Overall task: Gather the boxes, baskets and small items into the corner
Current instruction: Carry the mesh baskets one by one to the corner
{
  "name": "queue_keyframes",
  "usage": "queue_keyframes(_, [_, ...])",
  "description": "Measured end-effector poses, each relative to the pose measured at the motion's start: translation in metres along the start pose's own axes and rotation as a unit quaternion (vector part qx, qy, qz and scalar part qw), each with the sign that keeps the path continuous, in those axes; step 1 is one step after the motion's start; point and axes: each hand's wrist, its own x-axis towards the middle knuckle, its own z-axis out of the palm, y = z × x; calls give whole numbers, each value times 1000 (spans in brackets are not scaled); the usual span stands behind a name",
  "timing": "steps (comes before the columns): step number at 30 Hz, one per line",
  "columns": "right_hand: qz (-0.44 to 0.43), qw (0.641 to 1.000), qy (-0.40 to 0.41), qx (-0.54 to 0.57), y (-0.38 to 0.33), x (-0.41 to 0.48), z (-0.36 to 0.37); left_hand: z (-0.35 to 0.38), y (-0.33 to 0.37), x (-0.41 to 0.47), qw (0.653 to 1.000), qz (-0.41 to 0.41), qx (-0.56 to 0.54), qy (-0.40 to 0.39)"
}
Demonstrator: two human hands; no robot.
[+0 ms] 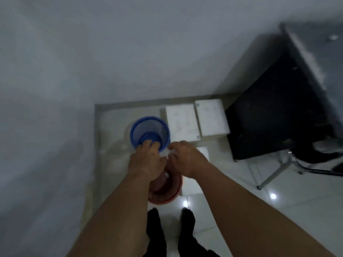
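Your left hand (146, 160) grips the blue basket (150, 130) at its 6 o'clock rim. Your right hand (185, 157) is at 3 o'clock, grip undetermined. The red basket (167, 191) lies beneath both.

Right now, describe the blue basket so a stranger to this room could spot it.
Find the corner where the grey walls meet. Left of two white boxes stands the blue basket, round and slatted. Its colour separates it from the red basket, nearer the viewer.

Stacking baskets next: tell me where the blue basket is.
Head view, left of centre: the blue basket stands in the floor corner, left of two white boxes, just beyond the red basket, left hand at its rim.
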Motion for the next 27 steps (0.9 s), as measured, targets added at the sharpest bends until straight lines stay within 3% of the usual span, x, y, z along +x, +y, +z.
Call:
queue_keyframes(6, [60,994,87,-32,6,-93,-106,-76,121,-41,988,146,55,16])
queue_keyframes(13, [175,955,235,-55,79,-256,-182,-61,303,-116,933,344,97,44])
queue_keyframes(20, [367,837,406,-3,193,-500,-139,64,467,-274,818,572,54,13])
queue_keyframes(27, [540,716,440,44,265,-728,-44,211,554,-470,672,736,44,-63])
